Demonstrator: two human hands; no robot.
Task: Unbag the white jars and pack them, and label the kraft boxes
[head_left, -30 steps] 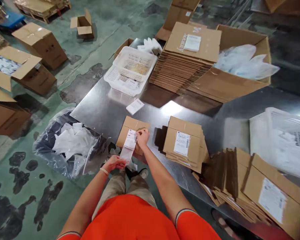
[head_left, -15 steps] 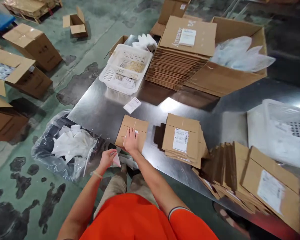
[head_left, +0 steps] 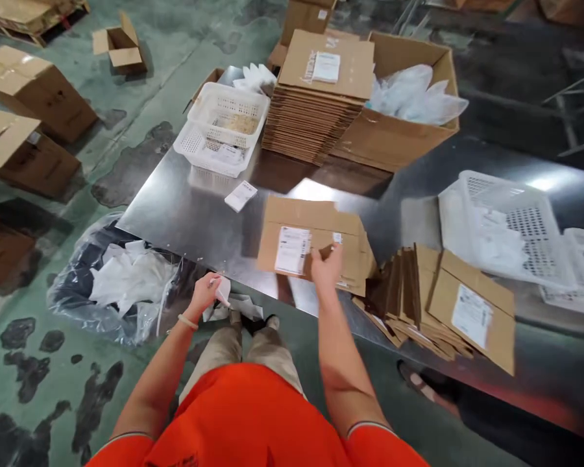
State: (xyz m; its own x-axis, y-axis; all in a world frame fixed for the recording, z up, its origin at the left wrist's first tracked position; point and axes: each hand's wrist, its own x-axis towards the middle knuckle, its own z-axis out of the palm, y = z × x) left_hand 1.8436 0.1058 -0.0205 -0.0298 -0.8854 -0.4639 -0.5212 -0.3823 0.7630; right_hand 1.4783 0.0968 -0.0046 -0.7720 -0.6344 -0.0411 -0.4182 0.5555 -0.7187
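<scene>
My right hand (head_left: 327,267) grips a flat cardboard box (head_left: 302,240) with a white label on it, held above the metal table (head_left: 189,214) and over a short stack of labelled flat boxes (head_left: 363,259). My left hand (head_left: 205,293) is closed on a crumpled strip of white label backing (head_left: 222,290), just off the table's near edge, beside a clear plastic bag of white paper scraps (head_left: 121,279).
A small white label sheet (head_left: 240,195) lies on the table near a white plastic basket (head_left: 219,130). Behind stand a tall stack of flat cartons (head_left: 316,104) and an open box with plastic bags (head_left: 409,104). Fanned labelled boxes (head_left: 448,305) and white baskets (head_left: 506,227) sit to the right.
My right hand lifted the labelled flat box and carried it right, over the short stack. My left hand pulled away the backing strip and crumpled it near the scrap bag.
</scene>
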